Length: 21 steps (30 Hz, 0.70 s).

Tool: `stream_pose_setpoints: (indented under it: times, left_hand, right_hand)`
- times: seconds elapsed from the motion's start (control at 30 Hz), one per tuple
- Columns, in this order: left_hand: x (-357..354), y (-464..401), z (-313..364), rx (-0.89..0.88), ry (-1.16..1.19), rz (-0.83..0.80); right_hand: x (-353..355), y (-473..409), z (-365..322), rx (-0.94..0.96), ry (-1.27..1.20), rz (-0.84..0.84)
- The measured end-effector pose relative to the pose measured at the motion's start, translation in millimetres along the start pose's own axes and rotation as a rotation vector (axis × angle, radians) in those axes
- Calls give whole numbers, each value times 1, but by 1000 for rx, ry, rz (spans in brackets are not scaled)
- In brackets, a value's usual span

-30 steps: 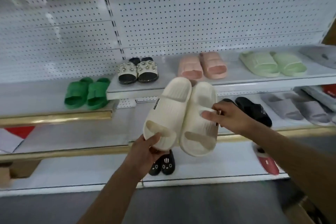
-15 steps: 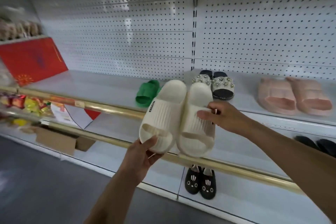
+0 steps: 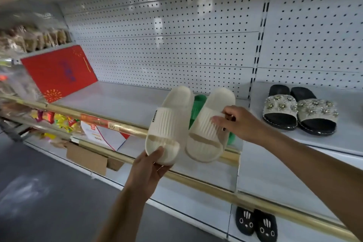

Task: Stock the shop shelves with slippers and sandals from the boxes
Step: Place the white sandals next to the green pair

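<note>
Lower centre of frame: left hand (image 3: 151,165), forearm raised from the bottom edge, is seen gripping the open-toe end of the left cream slipper (image 3: 169,124), thumb laid on the footbed, fingers curled beneath. Centre-right: right hand (image 3: 239,124), arm reaching in from lower right, is seen pinching the ribbed strap of the right cream slipper (image 3: 210,125). Both slippers are held side by side, heels up, in the air in front of the shelf's gold front rail (image 3: 110,124), not yet set down.

Step judged: placement of the pair on the middle shelf (image 3: 127,100). Next move calls for both slippers to be carried over the rail and lowered flat onto bare shelf, prob. left of the green slippers (image 3: 198,108), which are partly hidden behind the pair.

Lower right, nearer: black rabbit-face slippers (image 3: 255,224) on the bottom shelf. Right, farther: jewelled black sandals (image 3: 298,112) on the adjoining shelf. Left: red board (image 3: 59,72) leant by the pegboard back wall (image 3: 167,45). Far left is blurred.
</note>
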<state>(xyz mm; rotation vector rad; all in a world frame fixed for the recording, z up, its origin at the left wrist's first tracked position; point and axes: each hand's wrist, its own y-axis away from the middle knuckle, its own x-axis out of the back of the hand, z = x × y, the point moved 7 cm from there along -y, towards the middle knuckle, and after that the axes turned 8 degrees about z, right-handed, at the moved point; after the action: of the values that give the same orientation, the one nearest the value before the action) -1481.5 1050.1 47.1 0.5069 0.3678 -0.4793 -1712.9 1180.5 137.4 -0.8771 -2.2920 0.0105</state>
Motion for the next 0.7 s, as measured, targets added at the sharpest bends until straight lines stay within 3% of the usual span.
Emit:
stream_pose_setpoints:
  times: [0.33,0.7]
  left_hand:
    - [34,-108,31,88,25,64]
    - [77,-285,129,214,-39,27]
  right_hand:
    - [-55,-68,1,-51,-8,-29]
    - [-173,-184,-17,-140,134,-34]
